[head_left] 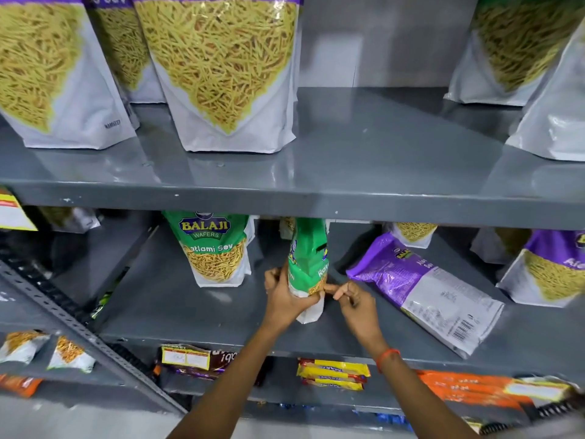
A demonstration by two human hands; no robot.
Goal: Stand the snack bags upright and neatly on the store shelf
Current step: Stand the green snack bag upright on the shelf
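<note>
While the left hand point(285, 299) grips the green foil snack bag point(308, 264) upright at centre frame and the right hand's fingers point(340, 291) pinch its edge, the purple foil bag point(424, 289) right of it lies flat, unstood.

You've got three shelf levels here. On the top shelf point(348, 172), three big sev bags stand at the left, the front one point(221, 74) nearest the middle, and two more stand at the far right point(519, 49). On the middle shelf point(190, 312), one upright bag point(215, 248) sits left of centre. Just right of it and nearer the front edge is the bag point(308, 267) between your hands, left hand point(286, 299) wrapped on its left side, right hand point(356, 304) at its right edge. Right of that, a bag lies flat point(424, 289), and beyond it another stands point(550, 274). Smaller packets point(332, 373) lie on the bottom shelf below.
</note>
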